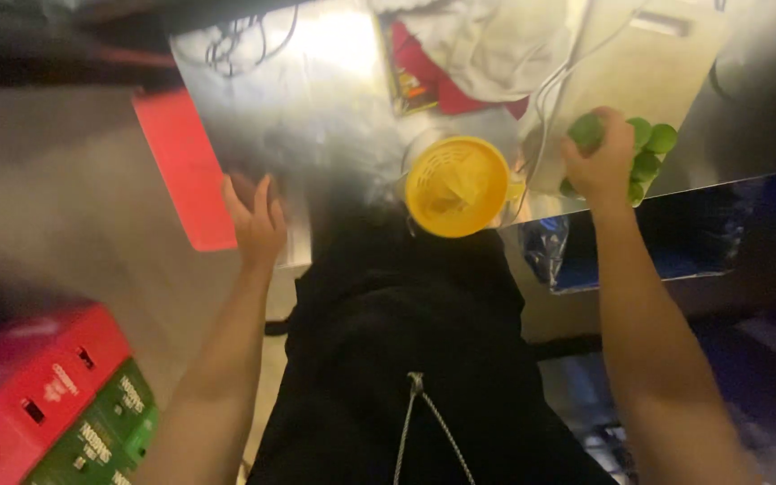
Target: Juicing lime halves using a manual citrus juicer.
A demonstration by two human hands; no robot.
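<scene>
My right hand [599,162] is closed around a green lime [586,131] at the near edge of a pale cutting board [639,63]. Several more limes [650,153] lie beside it on the board's corner. My left hand [255,220] rests open, fingers spread, on the edge of the shiny metal counter [316,90], next to a red board [181,166]. A yellow citrus juicer [456,186] stands on the counter between my hands. The picture is blurred.
A white cloth [496,40] and a red packet [433,81] lie at the back of the counter, with cables [235,45] at the far left. Red and green crates [47,395] sit on the floor at the left. My black top fills the middle.
</scene>
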